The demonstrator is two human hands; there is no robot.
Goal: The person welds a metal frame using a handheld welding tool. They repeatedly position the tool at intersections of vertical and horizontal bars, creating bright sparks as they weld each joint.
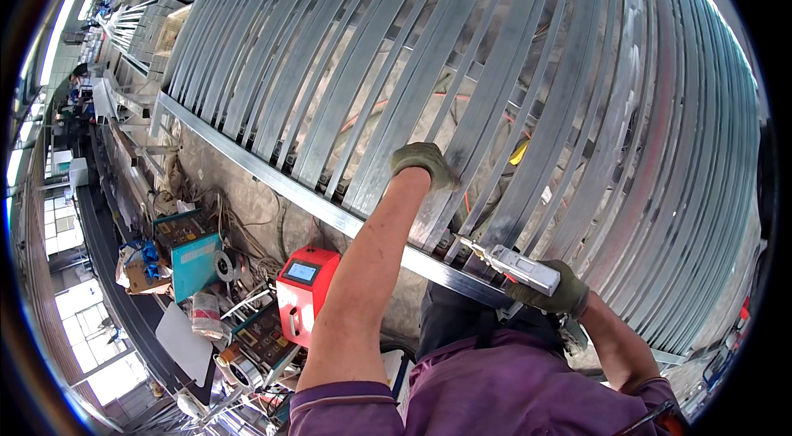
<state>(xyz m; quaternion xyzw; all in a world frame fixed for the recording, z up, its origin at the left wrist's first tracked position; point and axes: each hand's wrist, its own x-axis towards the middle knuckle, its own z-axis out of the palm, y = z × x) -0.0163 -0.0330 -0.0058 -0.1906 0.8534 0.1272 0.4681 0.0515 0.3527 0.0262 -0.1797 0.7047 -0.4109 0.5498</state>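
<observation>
In a green work glove, my left hand is closed over a long grey metal bar, and its fingertips are partly hidden. My right hand, gloved the same, grips a silver-white handheld welding gun. The gun's thin nozzle points left, close to where the bars meet a shiny metal crossbar in front of me. Whether the tip touches the metal, I cannot tell. Many parallel bars stretch away from the crossbar, with narrow gaps between them.
A red machine with a small screen stands left of my left forearm. Beyond it are a teal box, cables and wire spools on the floor. Something yellow and red hoses show below the bars. More metal stock lies far left.
</observation>
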